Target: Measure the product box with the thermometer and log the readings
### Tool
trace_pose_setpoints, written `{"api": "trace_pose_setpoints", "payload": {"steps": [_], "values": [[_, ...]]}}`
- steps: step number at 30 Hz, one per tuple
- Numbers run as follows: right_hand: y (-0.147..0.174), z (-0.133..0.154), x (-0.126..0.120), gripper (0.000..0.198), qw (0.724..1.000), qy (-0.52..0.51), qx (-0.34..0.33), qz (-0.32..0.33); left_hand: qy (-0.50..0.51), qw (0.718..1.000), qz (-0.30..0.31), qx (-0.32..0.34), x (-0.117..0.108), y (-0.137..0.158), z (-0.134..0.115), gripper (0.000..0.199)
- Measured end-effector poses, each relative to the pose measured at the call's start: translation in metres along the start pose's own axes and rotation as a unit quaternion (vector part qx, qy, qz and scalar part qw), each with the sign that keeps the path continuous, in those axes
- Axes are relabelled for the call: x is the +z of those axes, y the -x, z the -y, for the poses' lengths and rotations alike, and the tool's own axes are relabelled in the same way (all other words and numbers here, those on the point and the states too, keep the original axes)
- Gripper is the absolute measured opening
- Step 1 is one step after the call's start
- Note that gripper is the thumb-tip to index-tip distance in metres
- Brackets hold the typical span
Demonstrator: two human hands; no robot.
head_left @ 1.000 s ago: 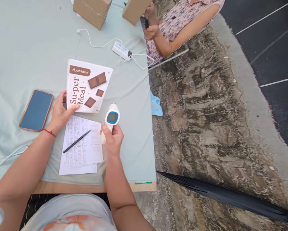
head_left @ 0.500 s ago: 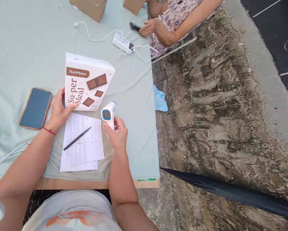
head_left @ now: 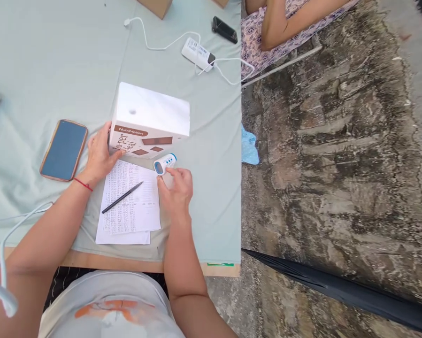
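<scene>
Thermometer [head_left: 165,164] beside box [head_left: 152,108]; table edge [head_left: 239,202] apart

Both hands [head_left: 178,191] gripping, forearms [head_left: 183,253] stretched forward

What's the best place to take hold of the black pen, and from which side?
Probably mid-barrel, from above, with the grip closing across its length: the black pen lies slanted on the papers, its upper side uncovered. Coming from the near side should avoid the left hand and right hand.
</scene>
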State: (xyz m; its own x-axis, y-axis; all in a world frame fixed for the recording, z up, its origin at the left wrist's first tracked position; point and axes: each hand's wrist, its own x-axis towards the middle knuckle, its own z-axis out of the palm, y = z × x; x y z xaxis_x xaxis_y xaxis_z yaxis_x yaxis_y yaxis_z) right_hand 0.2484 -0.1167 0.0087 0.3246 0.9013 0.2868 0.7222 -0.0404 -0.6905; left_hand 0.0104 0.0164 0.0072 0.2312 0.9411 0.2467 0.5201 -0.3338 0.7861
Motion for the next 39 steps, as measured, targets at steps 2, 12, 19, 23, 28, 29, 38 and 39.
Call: {"api": "trace_pose_setpoints", "payload": {"steps": [2,12,19,23,28,29,38,39], "values": [[0.006,0.006,0.007,0.019,0.993,-0.042,-0.077,0.085,-0.026,1.000,0.005,0.000,0.000,0.003,-0.001,0.079],[0.008,0.021,0.003,0.016,0.955,-0.075,-0.149,0.244,-0.133,0.991,0.010,-0.028,0.006,0.019,-0.010,0.142],[0.008,0.024,0.022,0.021,0.948,-0.304,0.091,0.009,-0.120,0.991,0.032,-0.046,0.006,0.017,-0.010,0.145],[0.001,0.034,0.042,0.017,0.949,-0.287,0.129,0.008,-0.127,0.991,0.023,-0.039,0.006,0.017,-0.011,0.144],[-0.003,0.034,0.052,0.017,0.960,-0.245,0.139,-0.001,-0.117,0.992,0.012,-0.036,0.009,0.018,-0.009,0.141],[-0.003,0.033,0.053,0.017,0.961,-0.241,0.136,0.003,-0.111,0.993,0.011,-0.034,0.009,0.018,-0.009,0.141],[-0.002,0.028,0.051,0.014,0.970,-0.227,0.087,0.033,-0.121,0.991,0.036,-0.045,0.006,0.017,-0.018,0.140],[-0.002,0.028,0.051,0.014,0.970,-0.224,0.087,0.032,-0.121,0.991,0.038,-0.046,0.006,0.017,-0.018,0.142]]}}
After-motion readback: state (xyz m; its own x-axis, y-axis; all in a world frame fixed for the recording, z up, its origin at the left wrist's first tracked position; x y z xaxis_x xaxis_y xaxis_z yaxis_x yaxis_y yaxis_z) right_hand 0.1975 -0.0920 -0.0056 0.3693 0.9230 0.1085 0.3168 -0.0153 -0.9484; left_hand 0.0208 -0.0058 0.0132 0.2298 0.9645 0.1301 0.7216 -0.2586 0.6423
